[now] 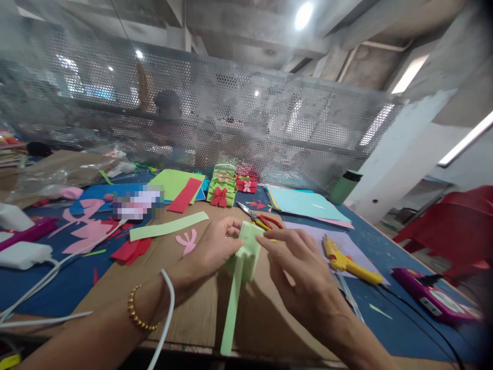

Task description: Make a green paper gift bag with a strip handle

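Note:
A small light green paper box [251, 240] stands between my hands over the brown cardboard sheet [188, 303]. My left hand [210, 247] is closed on its left side, with thumb and fingers at the edge. My right hand [302, 264] has its fingers apart, and an index fingertip touches the box's right upper edge. From the box's near side a long narrow light green paper strip [231, 313] hangs towards me. Just behind the box lie scissors [246, 209] and red-and-yellow-handled pliers [269, 221]. A pink paper bow cutout [187, 241] lies left of my left hand.
A yellow glue gun [346, 264] rests on lilac paper [304, 234] at the right, its black cord trailing past a purple power strip [433, 298]. Finished green paper bags [222, 187] with bows stand behind. White cables [69, 262] cross the left side.

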`<action>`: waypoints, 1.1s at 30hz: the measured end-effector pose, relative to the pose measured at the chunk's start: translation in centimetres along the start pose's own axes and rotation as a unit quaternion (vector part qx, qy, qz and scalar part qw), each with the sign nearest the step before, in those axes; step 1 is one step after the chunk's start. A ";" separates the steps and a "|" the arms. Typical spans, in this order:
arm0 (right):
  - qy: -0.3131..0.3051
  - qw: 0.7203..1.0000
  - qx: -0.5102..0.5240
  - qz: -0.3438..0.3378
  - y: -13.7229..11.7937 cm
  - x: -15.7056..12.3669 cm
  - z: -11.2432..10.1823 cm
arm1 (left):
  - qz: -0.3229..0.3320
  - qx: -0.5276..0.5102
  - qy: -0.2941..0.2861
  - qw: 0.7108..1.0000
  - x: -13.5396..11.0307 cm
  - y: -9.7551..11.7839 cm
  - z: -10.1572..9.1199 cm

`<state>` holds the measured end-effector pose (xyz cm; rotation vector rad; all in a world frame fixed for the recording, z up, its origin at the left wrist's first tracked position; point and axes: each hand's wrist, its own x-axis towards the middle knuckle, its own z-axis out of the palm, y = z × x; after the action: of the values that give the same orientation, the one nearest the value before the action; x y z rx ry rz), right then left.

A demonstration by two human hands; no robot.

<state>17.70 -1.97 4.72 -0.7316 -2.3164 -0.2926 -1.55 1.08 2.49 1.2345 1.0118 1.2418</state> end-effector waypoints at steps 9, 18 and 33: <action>-0.051 0.957 0.213 0.188 -2.0 -5.0 -1.5 | 0.038 -0.110 0.079 0.990 1.5 -0.7 -0.8; 0.080 0.799 0.448 0.393 -0.4 -2.7 3.5 | 0.043 -0.175 0.061 0.982 -1.1 1.3 1.5; 0.143 0.730 0.540 0.395 -1.0 -3.6 6.7 | 0.008 -0.150 0.031 0.988 -1.3 0.1 2.3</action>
<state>15.69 -1.66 -2.71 -0.8367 -1.2918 1.1548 0.57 -0.50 2.67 0.9754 0.8242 1.3952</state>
